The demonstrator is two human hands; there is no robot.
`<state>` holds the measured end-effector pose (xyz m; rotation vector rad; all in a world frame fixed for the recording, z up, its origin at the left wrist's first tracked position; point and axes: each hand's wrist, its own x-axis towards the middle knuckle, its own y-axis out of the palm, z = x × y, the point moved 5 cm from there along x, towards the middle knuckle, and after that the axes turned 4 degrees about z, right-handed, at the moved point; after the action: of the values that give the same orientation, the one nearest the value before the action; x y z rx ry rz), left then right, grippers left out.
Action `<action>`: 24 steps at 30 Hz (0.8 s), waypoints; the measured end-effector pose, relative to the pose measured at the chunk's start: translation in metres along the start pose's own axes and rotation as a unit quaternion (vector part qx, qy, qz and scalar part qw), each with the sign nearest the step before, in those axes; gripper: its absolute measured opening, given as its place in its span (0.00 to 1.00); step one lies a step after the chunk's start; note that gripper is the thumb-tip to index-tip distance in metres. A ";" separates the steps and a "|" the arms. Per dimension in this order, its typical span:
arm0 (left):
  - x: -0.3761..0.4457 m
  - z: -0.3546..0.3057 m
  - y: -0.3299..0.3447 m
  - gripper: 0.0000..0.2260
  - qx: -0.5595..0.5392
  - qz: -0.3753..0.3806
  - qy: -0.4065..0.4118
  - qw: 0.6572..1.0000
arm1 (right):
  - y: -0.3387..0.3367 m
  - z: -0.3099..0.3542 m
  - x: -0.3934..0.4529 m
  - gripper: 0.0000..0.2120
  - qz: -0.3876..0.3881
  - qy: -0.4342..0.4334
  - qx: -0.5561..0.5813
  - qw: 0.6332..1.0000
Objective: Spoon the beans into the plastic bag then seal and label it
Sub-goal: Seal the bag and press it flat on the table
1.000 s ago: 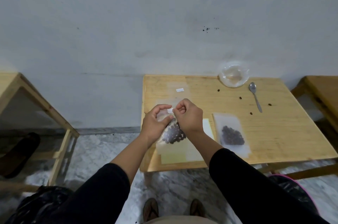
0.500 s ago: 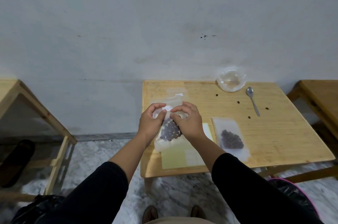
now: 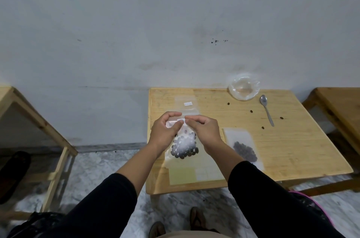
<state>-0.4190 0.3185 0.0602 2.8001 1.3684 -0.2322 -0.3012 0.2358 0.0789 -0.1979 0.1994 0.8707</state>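
Observation:
A clear plastic bag with dark beans [image 3: 184, 145] lies on the near left part of the wooden table [image 3: 292, 150]. My left hand [image 3: 164, 133] and my right hand [image 3: 204, 130] both pinch its top edge, where a small white label [image 3: 180, 120] sits between my fingertips. A second bag of beans [image 3: 244, 149] lies flat to the right. The metal spoon [image 3: 266, 108] rests at the far right beside a clear plastic bowl [image 3: 243, 88].
An empty bag with a white label [image 3: 188, 104] lies further back. A sheet of stickers [image 3: 194, 174] sits at the table's near edge. Loose beans [image 3: 251, 111] dot the table. Wooden furniture stands at left [image 3: 39, 121] and right [image 3: 339, 105].
The bag of beans has come down from a raised hold to lie on the table. Both hands have shifted up to its top edge with the label.

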 end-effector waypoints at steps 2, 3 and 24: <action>0.005 0.000 0.002 0.05 0.006 -0.034 -0.008 0.999 | -0.001 -0.001 0.004 0.05 0.006 0.002 -0.002 1.000; 0.008 0.001 0.004 0.04 0.011 -0.047 -0.012 0.999 | -0.001 -0.002 0.006 0.05 0.009 0.003 -0.001 1.000; 0.116 0.039 0.039 0.12 0.133 -0.152 -0.103 0.974 | -0.045 -0.036 0.152 0.06 0.014 0.027 -0.181 0.983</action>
<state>-0.3233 0.3825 0.0032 2.6422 1.8253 -0.7404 -0.1742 0.3101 0.0103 -0.5587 0.0925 0.9253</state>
